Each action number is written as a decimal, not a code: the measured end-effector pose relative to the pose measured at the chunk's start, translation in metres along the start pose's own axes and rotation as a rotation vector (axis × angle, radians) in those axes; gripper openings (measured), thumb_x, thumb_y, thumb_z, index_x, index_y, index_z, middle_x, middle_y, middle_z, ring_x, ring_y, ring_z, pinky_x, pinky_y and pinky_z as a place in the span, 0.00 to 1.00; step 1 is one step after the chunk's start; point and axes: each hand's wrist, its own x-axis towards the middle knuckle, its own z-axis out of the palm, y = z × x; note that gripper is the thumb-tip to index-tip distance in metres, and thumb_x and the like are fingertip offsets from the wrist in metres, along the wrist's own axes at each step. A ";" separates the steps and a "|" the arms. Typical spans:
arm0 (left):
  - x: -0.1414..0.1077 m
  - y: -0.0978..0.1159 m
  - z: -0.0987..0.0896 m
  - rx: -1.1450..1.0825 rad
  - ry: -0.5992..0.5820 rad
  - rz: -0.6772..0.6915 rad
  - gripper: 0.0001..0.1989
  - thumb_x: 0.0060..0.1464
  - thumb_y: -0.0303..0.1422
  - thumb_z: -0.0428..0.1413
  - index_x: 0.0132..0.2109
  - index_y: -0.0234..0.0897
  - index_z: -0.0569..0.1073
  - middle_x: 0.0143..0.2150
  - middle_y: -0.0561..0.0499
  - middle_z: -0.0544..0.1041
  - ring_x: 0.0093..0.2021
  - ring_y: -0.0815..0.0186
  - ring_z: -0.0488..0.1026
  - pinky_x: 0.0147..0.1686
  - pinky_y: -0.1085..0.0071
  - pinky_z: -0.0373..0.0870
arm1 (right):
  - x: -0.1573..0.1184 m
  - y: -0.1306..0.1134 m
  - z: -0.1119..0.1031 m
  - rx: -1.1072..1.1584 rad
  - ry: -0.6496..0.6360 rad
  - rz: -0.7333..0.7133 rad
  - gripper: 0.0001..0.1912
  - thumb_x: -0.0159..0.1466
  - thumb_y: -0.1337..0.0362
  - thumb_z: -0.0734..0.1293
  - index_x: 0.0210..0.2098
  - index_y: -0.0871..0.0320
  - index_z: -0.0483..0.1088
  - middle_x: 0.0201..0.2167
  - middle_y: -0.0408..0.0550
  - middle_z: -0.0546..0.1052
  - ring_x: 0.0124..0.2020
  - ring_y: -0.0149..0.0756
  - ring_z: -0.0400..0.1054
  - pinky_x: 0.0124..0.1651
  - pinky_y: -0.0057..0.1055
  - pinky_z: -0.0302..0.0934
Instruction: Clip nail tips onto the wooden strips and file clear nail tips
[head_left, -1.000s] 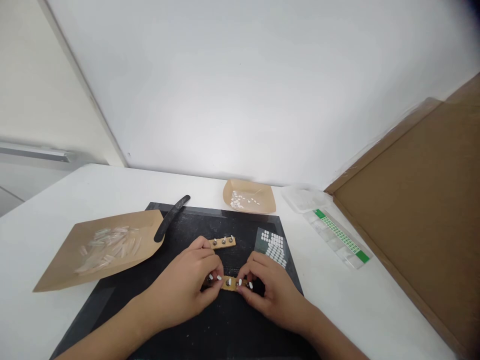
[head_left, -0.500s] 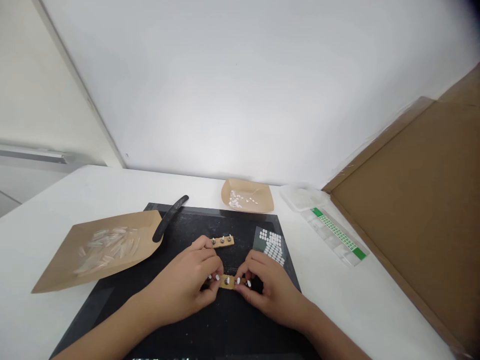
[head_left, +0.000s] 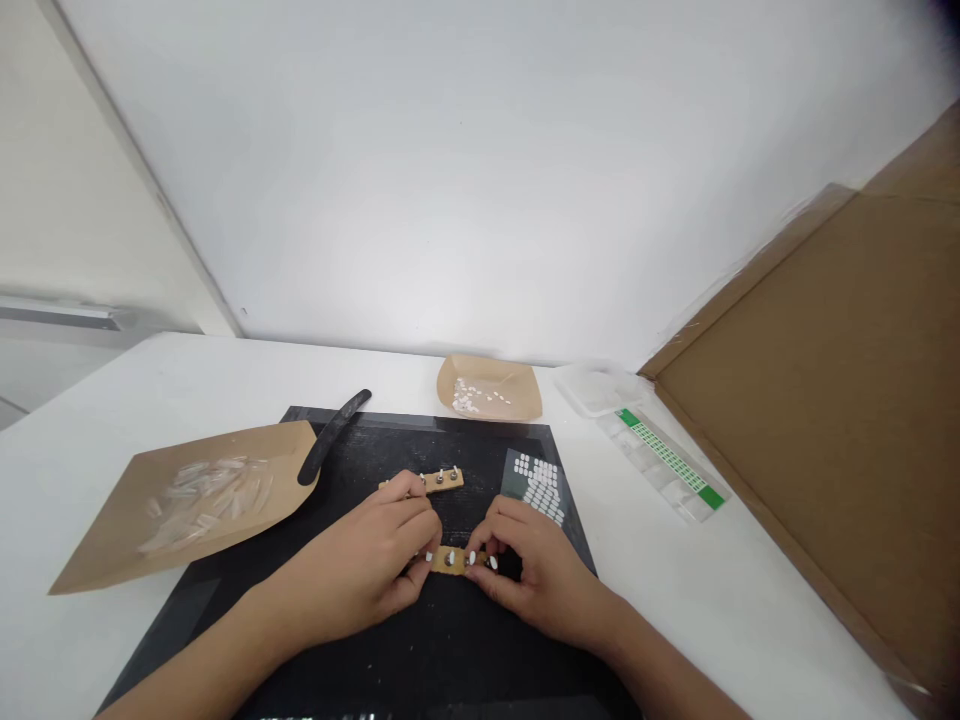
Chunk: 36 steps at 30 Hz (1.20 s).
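On a black mat (head_left: pixel 450 650), a short tan strip (head_left: pixel 448 561) carries small metal holders topped with white oval fake nail tips (head_left: pixel 451 558). My left hand (head_left: pixel 375 550) is closed at the strip's left part, thumb and index finger pinched by a white nail tip (head_left: pixel 429 556); its fingers hide that end. At the right part, my right hand (head_left: pixel 536 570) pinches around another white nail tip (head_left: pixel 471 558), with one more tip beside the thumb. Just behind my left fingers lies a second tan strip (head_left: pixel 448 481) with similar holders, partly covered.
A paper tray (head_left: pixel 97 540) of clear nail tips stands left, a curved black nail file (head_left: pixel 330 440) against its edge. A smaller tray (head_left: pixel 525 395) holds white bits. Right are a sheet of white oval stickers (head_left: pixel 544 485), a clear compartment case (head_left: pixel 667 460) and cardboard (head_left: pixel 817 420).
The view has shifted slightly, moving everything a little to the left. Both hands stay at the front strip, and my left fingers now cover more of its left end.
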 end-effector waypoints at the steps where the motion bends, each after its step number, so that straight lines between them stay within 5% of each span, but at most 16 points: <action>1: 0.000 0.001 -0.001 -0.008 -0.003 -0.008 0.09 0.63 0.19 0.53 0.41 0.38 0.69 0.37 0.49 0.73 0.47 0.56 0.67 0.51 0.59 0.71 | 0.000 0.000 0.000 0.000 0.000 0.002 0.07 0.66 0.69 0.74 0.42 0.53 0.76 0.37 0.42 0.73 0.38 0.35 0.70 0.41 0.32 0.61; 36: 0.002 -0.005 -0.006 0.028 -0.096 -0.076 0.06 0.69 0.24 0.53 0.43 0.39 0.69 0.39 0.50 0.74 0.42 0.58 0.68 0.41 0.65 0.65 | 0.000 0.000 -0.001 -0.041 -0.009 -0.028 0.06 0.67 0.68 0.73 0.42 0.53 0.75 0.37 0.42 0.72 0.38 0.35 0.69 0.41 0.31 0.61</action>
